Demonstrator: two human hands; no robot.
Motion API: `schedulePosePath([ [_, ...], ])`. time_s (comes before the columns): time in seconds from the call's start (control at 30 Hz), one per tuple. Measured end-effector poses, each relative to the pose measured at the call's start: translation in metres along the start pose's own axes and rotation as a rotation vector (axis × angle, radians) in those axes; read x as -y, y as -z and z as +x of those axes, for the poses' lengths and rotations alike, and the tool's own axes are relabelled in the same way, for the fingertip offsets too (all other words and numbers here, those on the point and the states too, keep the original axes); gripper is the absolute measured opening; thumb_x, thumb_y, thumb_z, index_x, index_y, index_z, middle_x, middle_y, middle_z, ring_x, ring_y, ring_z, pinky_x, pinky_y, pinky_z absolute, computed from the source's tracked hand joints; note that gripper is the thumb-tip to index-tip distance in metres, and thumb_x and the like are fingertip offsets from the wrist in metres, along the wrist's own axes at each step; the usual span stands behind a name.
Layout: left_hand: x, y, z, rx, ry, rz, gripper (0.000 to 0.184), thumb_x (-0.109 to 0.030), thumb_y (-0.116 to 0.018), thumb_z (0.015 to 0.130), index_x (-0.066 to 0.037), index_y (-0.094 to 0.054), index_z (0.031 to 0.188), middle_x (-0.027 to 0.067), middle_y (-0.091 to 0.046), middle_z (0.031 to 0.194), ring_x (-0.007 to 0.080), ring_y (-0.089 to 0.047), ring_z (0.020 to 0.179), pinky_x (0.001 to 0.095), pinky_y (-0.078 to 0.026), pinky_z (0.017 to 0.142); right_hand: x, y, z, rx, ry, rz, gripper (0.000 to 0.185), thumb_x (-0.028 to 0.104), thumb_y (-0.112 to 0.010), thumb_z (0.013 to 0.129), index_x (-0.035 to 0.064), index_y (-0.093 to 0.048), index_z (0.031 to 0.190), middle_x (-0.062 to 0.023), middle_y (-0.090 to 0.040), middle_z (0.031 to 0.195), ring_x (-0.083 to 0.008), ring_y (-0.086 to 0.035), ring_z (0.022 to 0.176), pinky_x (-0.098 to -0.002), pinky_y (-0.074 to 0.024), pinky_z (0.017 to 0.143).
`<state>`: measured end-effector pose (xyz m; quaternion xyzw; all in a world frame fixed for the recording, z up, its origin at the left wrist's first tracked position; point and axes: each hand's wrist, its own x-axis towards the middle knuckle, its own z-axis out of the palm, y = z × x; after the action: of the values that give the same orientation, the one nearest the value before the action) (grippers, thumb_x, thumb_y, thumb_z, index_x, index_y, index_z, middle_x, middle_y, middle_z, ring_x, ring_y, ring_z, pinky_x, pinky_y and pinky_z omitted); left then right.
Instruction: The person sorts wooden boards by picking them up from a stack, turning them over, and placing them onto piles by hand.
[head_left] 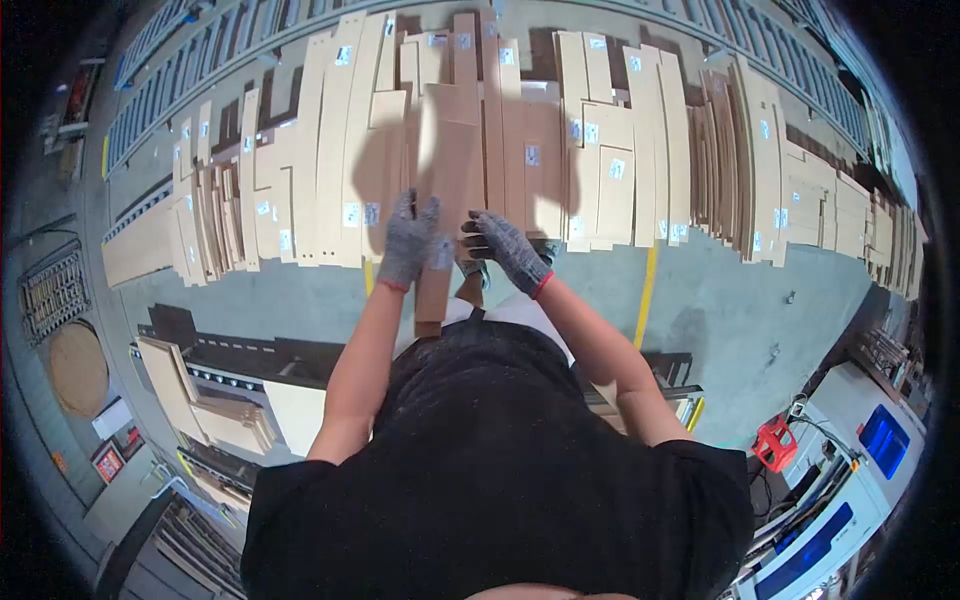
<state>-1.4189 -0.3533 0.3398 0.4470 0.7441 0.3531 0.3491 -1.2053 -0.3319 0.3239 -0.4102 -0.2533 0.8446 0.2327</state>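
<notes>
Both hands wear grey knitted gloves with red cuffs. My left hand (408,248) is closed around the left side of a long, narrow wooden board (432,300), whose near end reaches back toward my waist. A white label lies on the board just beside the fingers. My right hand (508,248) is to the right of that board with its fingers apart, and nothing shows in it. Beyond both hands stretches a long row of pale boards (335,150), many carrying white labels. Shadow from my head and arms darkens the middle boards (545,150).
Behind the boards runs a roller conveyor (220,80). Yellow lines (647,295) mark the grey floor. Boards (225,420) lie on a dark rack at lower left. At lower right are a red stool (774,443) and a white machine (850,510) with blue panels.
</notes>
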Motion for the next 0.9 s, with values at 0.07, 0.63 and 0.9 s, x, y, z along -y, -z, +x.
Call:
schedulePosePath([
  [0.07,-0.042,-0.009,-0.004,0.011,0.040,-0.164,0.049,-0.030,-0.071,0.094,0.008,-0.058,0.121,0.0192,-0.068,0.110,0.0242,-0.065,0.102,0.0374,-0.053,0.087,0.006,-0.022,-0.006,-0.009,0.117,-0.176,0.042,0.036,-0.059,0.103,0.0030,-0.057,0.129,-0.0075,-0.066,0.113,-0.0154,-0.062,0.102,-0.0332,-0.0534,0.088],
  [0.63,-0.083,0.003,-0.008,0.031,0.033,-0.543,0.048,-0.026,-0.078,0.089,0.004,-0.058,0.120,0.0132,-0.069,0.108,0.0185,-0.067,0.093,0.0329,-0.057,0.078,0.039,-0.042,-0.014,-0.160,0.324,-0.554,0.036,0.027,-0.063,0.101,-0.0030,-0.061,0.120,-0.0124,-0.069,0.102,-0.0188,-0.064,0.090,-0.0333,-0.0537,0.079],
  [0.9,-0.072,0.006,-0.006,0.012,0.082,-0.644,0.049,-0.027,-0.080,0.087,0.002,-0.057,0.120,0.0144,-0.070,0.108,0.0200,-0.069,0.095,0.0344,-0.057,0.079,0.050,-0.053,-0.014,-0.096,0.235,-0.586,0.039,0.028,-0.063,0.101,-0.0034,-0.059,0.124,-0.0125,-0.068,0.108,-0.0188,-0.064,0.095,-0.0335,-0.0541,0.082],
])
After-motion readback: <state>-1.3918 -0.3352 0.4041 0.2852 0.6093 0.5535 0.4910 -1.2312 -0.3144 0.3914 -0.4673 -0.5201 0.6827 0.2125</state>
